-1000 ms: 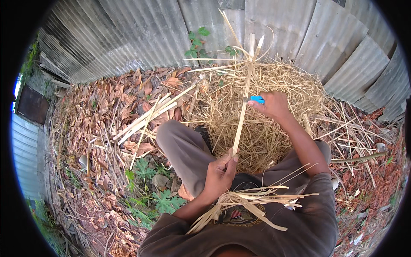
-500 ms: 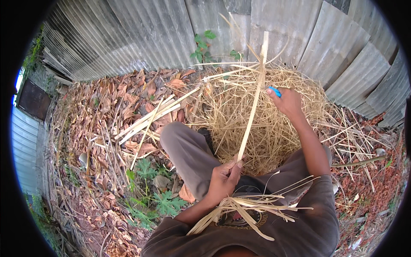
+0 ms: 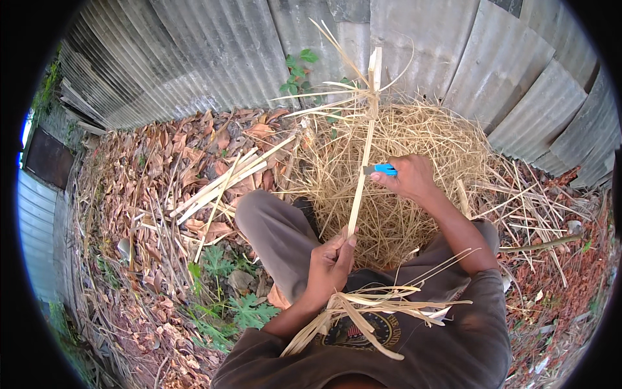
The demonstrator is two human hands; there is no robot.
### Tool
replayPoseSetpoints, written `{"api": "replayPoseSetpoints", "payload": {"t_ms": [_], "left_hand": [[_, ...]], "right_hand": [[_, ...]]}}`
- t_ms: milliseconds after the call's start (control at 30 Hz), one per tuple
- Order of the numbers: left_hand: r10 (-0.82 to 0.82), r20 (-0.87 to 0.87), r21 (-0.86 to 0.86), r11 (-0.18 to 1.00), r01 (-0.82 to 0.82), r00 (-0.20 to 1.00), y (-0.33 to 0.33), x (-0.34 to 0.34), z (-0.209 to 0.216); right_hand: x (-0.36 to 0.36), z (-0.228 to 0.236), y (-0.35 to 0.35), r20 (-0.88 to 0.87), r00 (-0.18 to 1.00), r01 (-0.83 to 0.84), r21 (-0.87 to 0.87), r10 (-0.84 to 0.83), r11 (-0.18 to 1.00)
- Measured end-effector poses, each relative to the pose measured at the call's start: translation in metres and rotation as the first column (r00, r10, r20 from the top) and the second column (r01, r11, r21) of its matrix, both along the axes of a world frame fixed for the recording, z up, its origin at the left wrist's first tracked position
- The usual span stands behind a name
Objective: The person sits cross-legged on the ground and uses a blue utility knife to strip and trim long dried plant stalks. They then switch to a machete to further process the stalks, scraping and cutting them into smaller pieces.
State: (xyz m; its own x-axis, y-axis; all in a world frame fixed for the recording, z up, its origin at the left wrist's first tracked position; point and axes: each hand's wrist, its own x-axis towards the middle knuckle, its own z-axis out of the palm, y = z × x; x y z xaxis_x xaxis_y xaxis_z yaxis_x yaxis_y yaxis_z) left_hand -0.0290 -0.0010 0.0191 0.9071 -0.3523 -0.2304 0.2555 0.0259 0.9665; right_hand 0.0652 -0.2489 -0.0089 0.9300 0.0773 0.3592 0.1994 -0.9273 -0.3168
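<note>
My left hand (image 3: 329,262) grips the lower end of a long pale cane stalk (image 3: 361,170) that stands nearly upright in front of me. My right hand (image 3: 409,176) holds a small blue-handled knife (image 3: 381,170) with its blade against the stalk at mid-height. The stalk's top (image 3: 374,65) has thin strips curling off it. A bunch of peeled pale strips (image 3: 376,305) lies across my lap, below my left hand. My bent knee (image 3: 265,220) in grey trousers is just left of the stalk.
A heap of dry straw-like shavings (image 3: 414,149) lies behind the stalk. Several cut pale stalks (image 3: 223,185) rest on dry brown leaves (image 3: 149,168) to the left. A corrugated metal fence (image 3: 259,52) runs along the back. Green weeds (image 3: 227,292) grow by my knee.
My right hand with the knife has come down the stalk toward me, from near the top to mid-height. The stalk has tilted slightly more upright. My left hand stays gripping the base.
</note>
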Motion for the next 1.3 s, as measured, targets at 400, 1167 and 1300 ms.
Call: {"api": "replayPoseSetpoints", "payload": {"t_ms": [400,1167,1300], "left_hand": [[0.022,0.059,0.003,1.000,-0.022,0.998,-0.007,0.000,0.006],[-0.061,-0.053,0.018,0.998,0.062,0.997,0.004,-0.028,0.002],[-0.055,-0.007,0.025,0.998,0.055,0.998,0.010,-0.025,-0.003]], "right_hand": [[-0.013,-0.012,0.018,0.193,0.973,-0.119,-0.043,0.125,0.992],[0.006,-0.016,-0.018,-0.133,0.987,0.086,0.000,-0.085,0.996],[-0.008,-0.014,0.005,-0.019,0.998,-0.053,0.003,0.053,0.999]]}}
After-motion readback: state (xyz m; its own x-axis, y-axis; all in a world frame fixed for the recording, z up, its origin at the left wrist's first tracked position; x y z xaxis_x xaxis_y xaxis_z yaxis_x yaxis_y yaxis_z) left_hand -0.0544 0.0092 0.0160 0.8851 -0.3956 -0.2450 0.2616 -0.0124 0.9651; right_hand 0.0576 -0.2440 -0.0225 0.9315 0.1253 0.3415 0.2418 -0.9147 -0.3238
